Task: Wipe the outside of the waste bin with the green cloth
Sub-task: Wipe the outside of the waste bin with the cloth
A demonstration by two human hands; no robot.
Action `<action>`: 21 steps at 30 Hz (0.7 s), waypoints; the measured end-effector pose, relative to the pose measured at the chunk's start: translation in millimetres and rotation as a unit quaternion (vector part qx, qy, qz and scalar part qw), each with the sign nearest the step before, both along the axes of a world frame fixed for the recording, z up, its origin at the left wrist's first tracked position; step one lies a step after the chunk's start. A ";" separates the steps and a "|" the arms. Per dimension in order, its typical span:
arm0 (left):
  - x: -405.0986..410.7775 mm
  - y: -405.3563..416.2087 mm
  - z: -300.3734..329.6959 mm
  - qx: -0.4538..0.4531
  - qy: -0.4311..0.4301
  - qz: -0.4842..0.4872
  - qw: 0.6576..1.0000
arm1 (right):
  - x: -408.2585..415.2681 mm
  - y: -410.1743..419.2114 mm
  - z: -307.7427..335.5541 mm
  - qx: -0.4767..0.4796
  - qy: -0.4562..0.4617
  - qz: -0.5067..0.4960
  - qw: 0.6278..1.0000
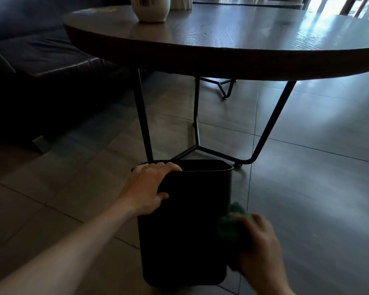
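A black waste bin (185, 231) stands on the tiled floor just in front of the round table's legs. My left hand (149, 188) grips the bin's near left rim, fingers curled over the edge and thumb on the outer wall. My right hand (258, 248) holds a crumpled green cloth (230, 226) pressed against the bin's right outer side, low down. The hand and cloth are blurred.
A round dark wooden table (232, 54) on thin black metal legs (143, 120) rises right behind the bin. A pale vase (151, 9) stands on it. A dark sofa (36, 67) fills the left. Grey floor tiles (317, 177) spread to the right.
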State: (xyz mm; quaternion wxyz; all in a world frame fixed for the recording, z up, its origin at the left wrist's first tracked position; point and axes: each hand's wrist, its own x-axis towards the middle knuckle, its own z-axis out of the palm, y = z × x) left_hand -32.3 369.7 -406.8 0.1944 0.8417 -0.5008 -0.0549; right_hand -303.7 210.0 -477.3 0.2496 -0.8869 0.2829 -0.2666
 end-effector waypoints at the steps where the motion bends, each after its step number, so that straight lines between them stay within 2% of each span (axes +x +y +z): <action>1: 5.0 3.7 1.0 0.003 0.020 0.009 1.000 | 1.4 -13.3 13.6 0.110 -0.027 -0.056 0.992; 2: 9.8 8.1 2.4 0.007 0.039 0.016 0.999 | 3.5 -27.8 28.6 0.226 -0.058 -0.100 0.967; 4: 16.2 17.7 4.8 0.012 0.059 0.019 0.998 | 7.6 -54.4 54.6 0.424 -0.104 -0.150 0.887; 5: 17.8 22.6 6.6 0.013 0.064 0.017 0.998 | 9.9 -65.7 63.6 0.464 -0.108 -0.155 0.865; 7: 18.4 30.9 11.1 0.017 0.076 0.008 0.997 | 20.5 -82.7 75.5 0.476 -0.082 -0.136 0.865; 9: 18.9 38.3 16.2 0.026 0.083 0.001 0.996 | 35.6 -88.1 79.2 0.404 -0.028 -0.087 0.910; 11: 20.0 45.1 20.9 0.038 0.085 -0.009 0.996 | 51.3 -90.5 78.6 0.221 0.061 -0.003 0.973; 12: 19.9 48.4 23.3 0.045 0.084 -0.014 0.995 | 58.3 -89.6 79.1 0.137 0.098 0.058 0.984; 15: 19.3 55.2 27.5 0.064 0.073 -0.023 0.995 | 76.1 -83.8 86.3 0.013 0.170 0.202 0.964; 21: 25.1 65.8 28.4 0.042 0.014 0.007 0.999 | 86.8 -67.4 110.5 -0.068 0.255 0.241 0.934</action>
